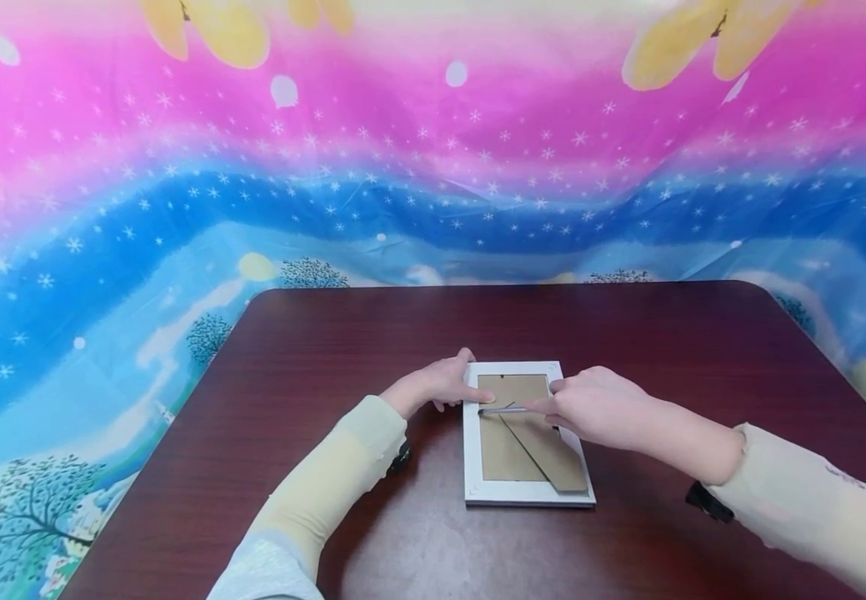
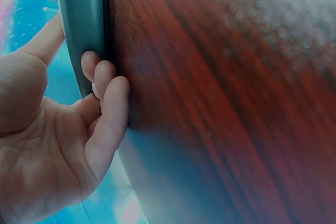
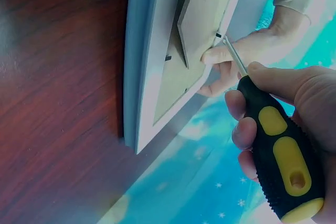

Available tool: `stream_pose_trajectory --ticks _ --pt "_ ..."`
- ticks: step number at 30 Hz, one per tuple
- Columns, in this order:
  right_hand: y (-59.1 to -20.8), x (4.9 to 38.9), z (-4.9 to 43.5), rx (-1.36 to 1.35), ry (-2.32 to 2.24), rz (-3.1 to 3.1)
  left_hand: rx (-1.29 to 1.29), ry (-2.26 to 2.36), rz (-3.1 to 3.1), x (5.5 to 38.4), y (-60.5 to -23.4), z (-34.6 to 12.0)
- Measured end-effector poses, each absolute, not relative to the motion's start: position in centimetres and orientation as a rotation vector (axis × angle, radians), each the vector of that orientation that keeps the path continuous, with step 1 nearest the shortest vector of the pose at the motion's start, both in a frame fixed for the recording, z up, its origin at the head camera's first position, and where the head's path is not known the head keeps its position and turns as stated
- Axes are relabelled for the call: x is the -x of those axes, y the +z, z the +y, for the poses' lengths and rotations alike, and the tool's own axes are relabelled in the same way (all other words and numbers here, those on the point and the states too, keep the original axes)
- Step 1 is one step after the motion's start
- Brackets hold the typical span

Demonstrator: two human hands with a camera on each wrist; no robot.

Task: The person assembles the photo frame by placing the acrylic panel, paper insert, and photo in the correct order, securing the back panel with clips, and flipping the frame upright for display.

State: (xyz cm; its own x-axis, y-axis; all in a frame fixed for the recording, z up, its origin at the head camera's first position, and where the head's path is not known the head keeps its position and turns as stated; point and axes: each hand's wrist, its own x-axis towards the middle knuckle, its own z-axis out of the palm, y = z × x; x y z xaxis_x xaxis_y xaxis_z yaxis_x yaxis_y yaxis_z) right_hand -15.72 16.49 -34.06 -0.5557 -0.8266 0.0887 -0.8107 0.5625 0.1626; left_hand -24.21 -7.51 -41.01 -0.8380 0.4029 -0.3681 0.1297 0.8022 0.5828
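Observation:
A white picture frame (image 1: 473, 462) lies face down on the table, showing its brown backing board (image 1: 498, 458) and a slanted easel stand (image 1: 553, 458). With the thumb on the backing and the fingers at the side, my left hand (image 1: 440, 382) holds the frame's left edge. My right hand (image 1: 605, 404) grips a screwdriver (image 3: 286, 161) with a black and yellow handle. Its metal shaft (image 1: 508, 409) reaches across the backing, and the tip is at a small dark tab (image 3: 218, 35) by the left edge. Another tab (image 3: 168, 57) shows on the opposite side.
The dark reddish-brown table (image 1: 327, 350) stretches around the frame on every side. A colourful printed cloth (image 1: 433, 167) hangs behind it. Black wrist devices (image 1: 708, 502) sit beneath both sleeves.

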Motion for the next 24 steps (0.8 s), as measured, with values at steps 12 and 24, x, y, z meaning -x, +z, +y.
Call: stream_pose_trajectory --ticks 12,24 --pt "-32.8 16.0 15.1 -1.423 -0.215 -2.753 -0.377 0.749 2.510 24.1 -41.2 -7.3" --pt "-32.7 16.2 15.1 -1.417 -0.140 -2.873 -0.362 0.726 2.521 24.1 -41.1 -7.1"
